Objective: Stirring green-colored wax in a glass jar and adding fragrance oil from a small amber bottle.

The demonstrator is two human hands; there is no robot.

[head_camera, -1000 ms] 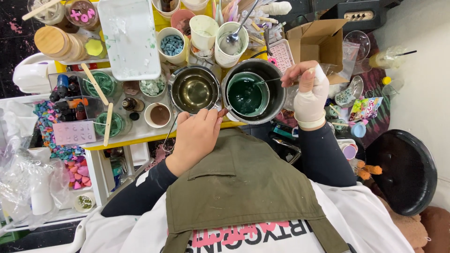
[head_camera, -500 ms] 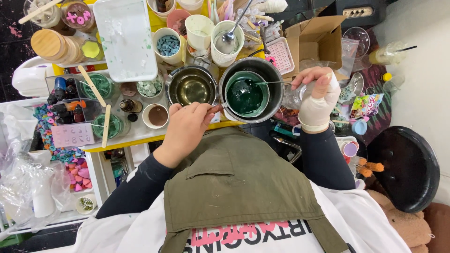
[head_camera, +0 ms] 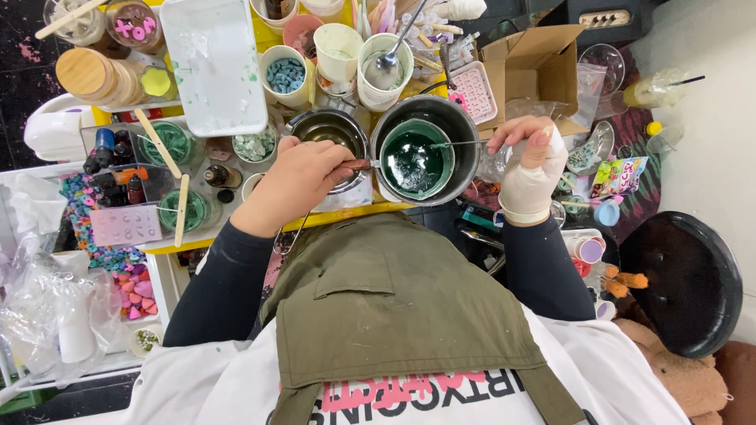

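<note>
Head view, crowded bench. Steel pot [head_camera: 465,130] at the near edge holds a cup of dark green liquid [head_camera: 415,160]. Right hand [head_camera: 531,169], bandaged, is pinched on a thin metal stirrer [head_camera: 457,144] reaching into the liquid. Left hand [head_camera: 295,185] is closed on the pot's handle, beside a smaller steel pot [head_camera: 327,130]. Behind: cup of blue pieces [head_camera: 285,75], cup with spoon [head_camera: 384,71], white tray [head_camera: 216,63] at the far edge. Little bare surface; near yellow edge [head_camera: 346,216] touches the apron.

- Left hand [head_camera: 295,181] gripping handle beside steel pot [head_camera: 465,118] of green liquid [head_camera: 415,160].
- Bandaged right hand [head_camera: 529,167] pinching thin rod [head_camera: 461,144] across pot.
- White tray [head_camera: 214,63] far left of pot.
</note>
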